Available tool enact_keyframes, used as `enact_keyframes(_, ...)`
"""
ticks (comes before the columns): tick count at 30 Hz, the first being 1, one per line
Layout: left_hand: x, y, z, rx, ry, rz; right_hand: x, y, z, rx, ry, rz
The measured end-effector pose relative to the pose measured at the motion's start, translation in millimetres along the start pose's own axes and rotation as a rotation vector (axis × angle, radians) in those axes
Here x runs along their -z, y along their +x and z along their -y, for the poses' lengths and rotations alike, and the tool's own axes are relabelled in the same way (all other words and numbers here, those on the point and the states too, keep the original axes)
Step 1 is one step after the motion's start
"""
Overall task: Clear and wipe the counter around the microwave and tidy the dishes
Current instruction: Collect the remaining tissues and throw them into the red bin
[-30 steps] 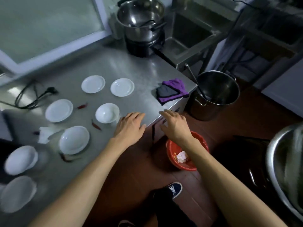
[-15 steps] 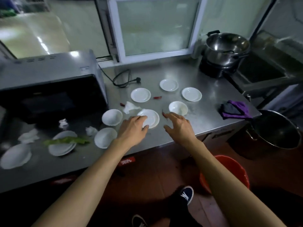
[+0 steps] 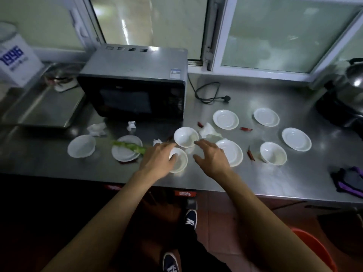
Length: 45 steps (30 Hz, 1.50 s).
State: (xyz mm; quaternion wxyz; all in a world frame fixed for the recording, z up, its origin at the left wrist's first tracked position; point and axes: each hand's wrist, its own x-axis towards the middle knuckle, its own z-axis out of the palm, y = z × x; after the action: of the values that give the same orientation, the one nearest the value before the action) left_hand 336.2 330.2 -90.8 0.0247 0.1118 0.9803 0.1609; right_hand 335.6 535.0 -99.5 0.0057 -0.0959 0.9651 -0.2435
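The left hand rests its loose fingers on a small white round bowl, likely to pick it up. The right hand, spread, reaches another white bowl just ahead.

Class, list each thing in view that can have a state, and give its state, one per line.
Microwave: door closed.
Plug: unplugged, lying on counter.
Green-scrap plate: dirty.
Left hand: open, over a bowl.
Right hand: open, holding nothing.
Cloth: crumpled, unused.
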Motion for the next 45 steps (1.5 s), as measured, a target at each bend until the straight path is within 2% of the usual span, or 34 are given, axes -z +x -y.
enact_keyframes(7,7.4,47.2,56.5,0.195,-0.011,-0.014,-28.6,92.3,13.5,0.066,0.118,0.103)
enact_keyframes(11,9.0,68.7,86.2,0.322,0.06,0.068,-48.7,133.2,12.7,0.092,0.181,0.187)
enact_keyframes(15,16.9,69.7,102.8,0.41,0.044,0.049,-68.8,157.8,19.9,0.115,0.198,0.288)
enact_keyframes(21,14.2,73.7,125.2,0.509,-0.004,0.076,-91.3,181.0,35.3,0.206,0.207,0.321)
enact_keyframes(32,9.2,77.0,202.5,0.534,-0.04,0.079,-144.6,223.3,79.0,0.239,0.114,0.461)
enact_keyframes(45,2.8,115.0,343.8,0.464,-0.027,0.104,-220.4,286.4,148.8,0.106,0.037,0.437)
